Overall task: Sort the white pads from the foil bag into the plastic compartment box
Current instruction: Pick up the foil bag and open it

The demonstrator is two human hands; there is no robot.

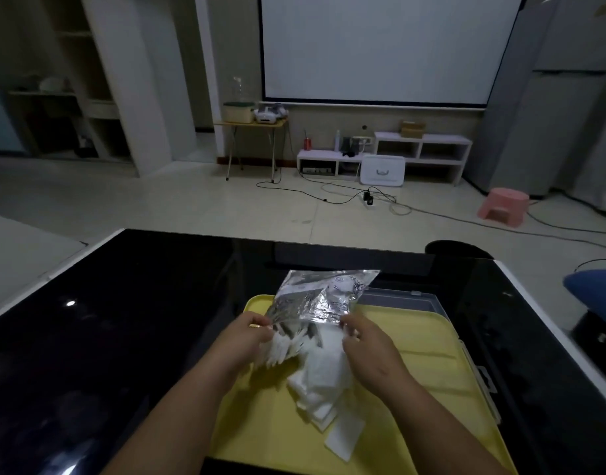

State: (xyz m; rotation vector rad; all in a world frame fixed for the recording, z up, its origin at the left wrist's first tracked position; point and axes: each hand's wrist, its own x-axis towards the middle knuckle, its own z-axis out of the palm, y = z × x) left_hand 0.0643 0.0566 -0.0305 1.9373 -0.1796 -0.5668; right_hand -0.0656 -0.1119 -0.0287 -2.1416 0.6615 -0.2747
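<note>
— What had hold of what?
— My left hand pinched the bag at its mouth's 8 o'clock corner, fingers curled on the foil. Pads lay heaped on the tray below the mouth, at 6 o'clock. My right hand pinched the 4 o'clock corner.
— And the box?
— The box showed at the tray's 1 o'clock. I saw no pads in it. I judged it best to spread the mouth wide, lift the closed end and shake gently, so nothing slid off the tray.

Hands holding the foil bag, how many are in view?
2. The left hand pinches the foil bag at its left lower edge; the right hand pinches its right lower edge.
</note>
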